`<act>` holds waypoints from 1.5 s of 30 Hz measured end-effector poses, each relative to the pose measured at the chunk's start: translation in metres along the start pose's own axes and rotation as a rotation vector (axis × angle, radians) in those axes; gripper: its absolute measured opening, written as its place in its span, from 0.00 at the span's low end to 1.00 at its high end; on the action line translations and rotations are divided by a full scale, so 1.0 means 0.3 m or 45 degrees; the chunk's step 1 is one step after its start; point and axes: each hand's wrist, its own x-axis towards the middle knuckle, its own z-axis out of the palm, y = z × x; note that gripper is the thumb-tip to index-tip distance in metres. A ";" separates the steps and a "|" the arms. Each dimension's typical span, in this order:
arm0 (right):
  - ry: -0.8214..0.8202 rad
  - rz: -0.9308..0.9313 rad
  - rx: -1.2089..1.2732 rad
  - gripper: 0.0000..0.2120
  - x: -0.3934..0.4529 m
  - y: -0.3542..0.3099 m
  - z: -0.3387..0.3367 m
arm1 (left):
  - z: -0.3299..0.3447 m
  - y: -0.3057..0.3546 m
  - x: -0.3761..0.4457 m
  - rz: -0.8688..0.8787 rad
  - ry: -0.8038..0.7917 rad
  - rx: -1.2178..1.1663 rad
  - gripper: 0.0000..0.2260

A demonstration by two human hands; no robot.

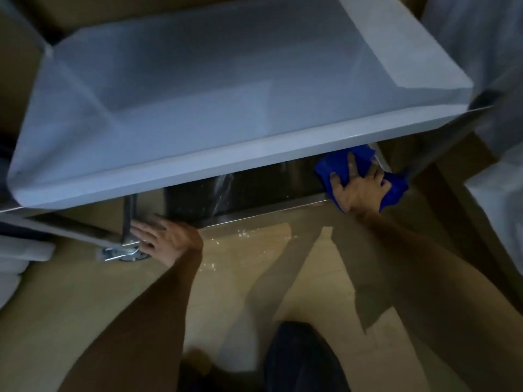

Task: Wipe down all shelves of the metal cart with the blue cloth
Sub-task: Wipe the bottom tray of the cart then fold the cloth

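Observation:
The metal cart fills the upper part of the head view; its top shelf [226,89] is pale and shiny. Below it a darker lower shelf [254,188] shows, mostly hidden under the top one. The blue cloth [396,190] lies bunched at the right end of that lower shelf. My right hand [358,188] presses flat on the cloth with fingers spread. My left hand [167,239] rests flat with straight fingers on the lower shelf's left front corner, beside the upright cart leg [128,219].
A caster mount [124,253] sits under the left leg. The floor [254,278] is light brown with small white specks near the shelf edge. White bundled material [498,210] lies at the right, more of it at the left edge. My dark-clad knee [302,360] shows at the bottom.

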 end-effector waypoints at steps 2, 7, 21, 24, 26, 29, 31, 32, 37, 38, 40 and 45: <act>0.011 0.015 -0.017 0.32 -0.009 -0.004 0.005 | 0.017 -0.083 0.037 -0.074 -0.019 -0.021 0.31; 0.014 0.127 -0.032 0.32 -0.088 -0.159 0.028 | 0.038 -0.148 0.048 0.048 0.023 -0.120 0.27; -0.261 -0.580 -0.047 0.31 -0.723 -1.124 0.216 | -0.220 -0.412 0.137 -0.012 0.175 -0.461 0.20; -0.209 -0.604 -0.049 0.31 -0.689 -1.044 0.189 | -0.333 -0.419 0.206 0.015 0.250 -0.613 0.23; -0.105 -0.506 -0.023 0.33 -0.647 -0.973 0.187 | -0.391 -0.374 0.234 0.028 0.197 -0.727 0.18; -0.006 -0.262 0.048 0.32 -0.544 -0.851 0.167 | -0.404 -0.312 0.229 -0.134 0.243 -0.872 0.14; -0.053 -0.167 0.053 0.31 -0.489 -0.800 0.146 | -0.377 -0.308 0.227 -0.170 0.298 -0.897 0.14; -0.079 -0.149 0.041 0.30 -0.483 -0.796 0.143 | -0.364 -0.312 0.230 -0.158 0.297 -0.908 0.14; -0.249 -0.483 0.038 0.34 -0.707 -1.094 0.210 | -0.340 -0.321 0.249 -0.118 0.378 -0.914 0.13; -0.288 -0.596 0.015 0.34 -0.776 -1.187 0.237 | -0.333 -0.320 0.256 -0.126 0.357 -0.907 0.13; -0.302 -0.751 -0.114 0.34 -0.882 -1.336 0.278 | -0.321 -0.326 0.275 -0.145 0.316 -0.923 0.12; -0.232 -0.921 -0.157 0.34 -0.876 -1.315 0.279 | -0.332 -0.334 0.286 -0.174 0.298 -0.918 0.13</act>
